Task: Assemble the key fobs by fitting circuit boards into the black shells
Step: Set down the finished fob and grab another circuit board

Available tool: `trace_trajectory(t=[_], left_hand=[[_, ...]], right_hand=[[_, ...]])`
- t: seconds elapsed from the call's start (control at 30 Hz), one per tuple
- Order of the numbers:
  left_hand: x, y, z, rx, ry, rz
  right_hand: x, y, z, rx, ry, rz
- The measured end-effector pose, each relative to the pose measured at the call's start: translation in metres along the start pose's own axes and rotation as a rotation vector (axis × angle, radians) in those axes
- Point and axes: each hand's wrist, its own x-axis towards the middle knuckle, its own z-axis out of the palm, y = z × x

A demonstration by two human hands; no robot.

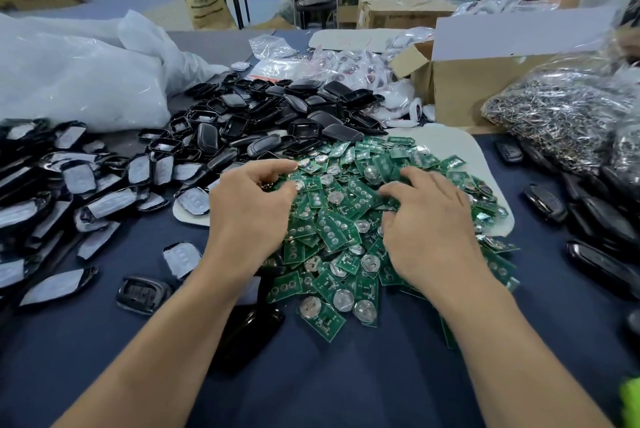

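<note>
Circuit boards [346, 219], green and many carrying a round silver cell, lie heaped in the middle of the table [346, 375], partly on a white foam sheet [467, 150]; both of the person's hands are down on that heap. The left hand [249, 206] sits at the heap's left side with its fingers curled and its thumb drawn in towards the forefinger over a board; from here I cannot tell whether it actually pinches one. The right hand [433, 219] lies palm down on the heap's right side, fingers spread and bent, tips pressed in among the boards, gripping nothing that I can see.

The black shells [277, 116] are piled just beyond the boards, towards the far edge; more shell halves covered with white film [79, 181] spread along the left edge. One open shell [143, 294] lies alone near the left forearm, and a glossy black piece [249, 334] shows just beside that arm. Closed black fobs [543, 202] run along the right edge; behind them sits a clear bag of metal rings [561, 116], next to a cardboard box [485, 81] at the far right; a big white plastic bag [69, 74] fills the far left corner.
</note>
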Motion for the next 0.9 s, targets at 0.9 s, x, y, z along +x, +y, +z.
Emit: trace_trajectory(t=[0.9], left_hand=[[0.121,0.016,0.009,0.733,-0.09,-0.028]], right_hand=[[-0.009,-0.012,-0.003,1.008,0.145,0.235]])
